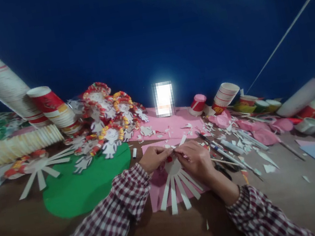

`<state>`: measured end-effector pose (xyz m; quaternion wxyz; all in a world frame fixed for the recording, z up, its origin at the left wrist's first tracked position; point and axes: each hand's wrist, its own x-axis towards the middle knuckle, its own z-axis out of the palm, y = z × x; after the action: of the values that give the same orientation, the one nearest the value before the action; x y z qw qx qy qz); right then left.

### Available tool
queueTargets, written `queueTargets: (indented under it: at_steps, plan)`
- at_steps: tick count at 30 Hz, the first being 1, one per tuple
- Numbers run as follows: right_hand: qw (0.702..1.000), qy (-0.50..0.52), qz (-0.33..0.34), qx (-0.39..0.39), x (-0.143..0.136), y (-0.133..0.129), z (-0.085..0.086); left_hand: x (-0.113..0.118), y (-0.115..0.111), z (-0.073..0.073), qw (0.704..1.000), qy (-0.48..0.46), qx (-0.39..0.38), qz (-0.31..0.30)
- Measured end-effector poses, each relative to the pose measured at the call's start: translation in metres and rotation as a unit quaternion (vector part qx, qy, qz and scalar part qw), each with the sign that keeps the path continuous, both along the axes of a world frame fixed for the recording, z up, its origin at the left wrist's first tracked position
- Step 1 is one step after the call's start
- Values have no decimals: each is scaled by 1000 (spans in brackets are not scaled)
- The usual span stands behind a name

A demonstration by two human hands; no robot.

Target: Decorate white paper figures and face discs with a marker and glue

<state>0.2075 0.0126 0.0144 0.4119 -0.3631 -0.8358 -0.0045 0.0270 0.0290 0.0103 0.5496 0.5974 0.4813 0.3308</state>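
Observation:
A paper cup cut into flat white strips (174,168) is spread like sun rays under my hands, on a pink paper sheet (156,193). My left hand (154,158) reaches in from the left, thumb and fingertips pinched together over the cup's middle. My right hand (196,157) meets it there, its fingers also closed in a pinch. The fingertips nearly touch, and whatever lies between them is too small to make out. A bit of red shows just below my left fingertips. One white strip points away behind my right hand.
Left of my hands lies a green paper piece (86,183), with finished paper-figure crafts (110,138) piled behind it. Stacked paper cups (52,108) stand farther left. Paper scraps (244,137), pens (224,153) and more cups (225,96) litter the right. A bright screen (164,98) stands behind.

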Motion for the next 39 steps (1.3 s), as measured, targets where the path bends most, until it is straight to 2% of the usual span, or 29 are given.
queueTargets:
  at_steps: [10,22,31,39]
  plan:
    - [999,-36,12,0,2,1,-4,1,0,-5,998,19,57,11]
    - [999,-38,6,-36,1,-1,1,-2,1,-5,999,-2,40,5]
    - [999,-33,17,-25,1,-1,-2,-1,1,4,996,-80,-29,12]
    - [999,-35,26,-32,2,-1,-4,-2,2,2,994,-73,-76,-17]
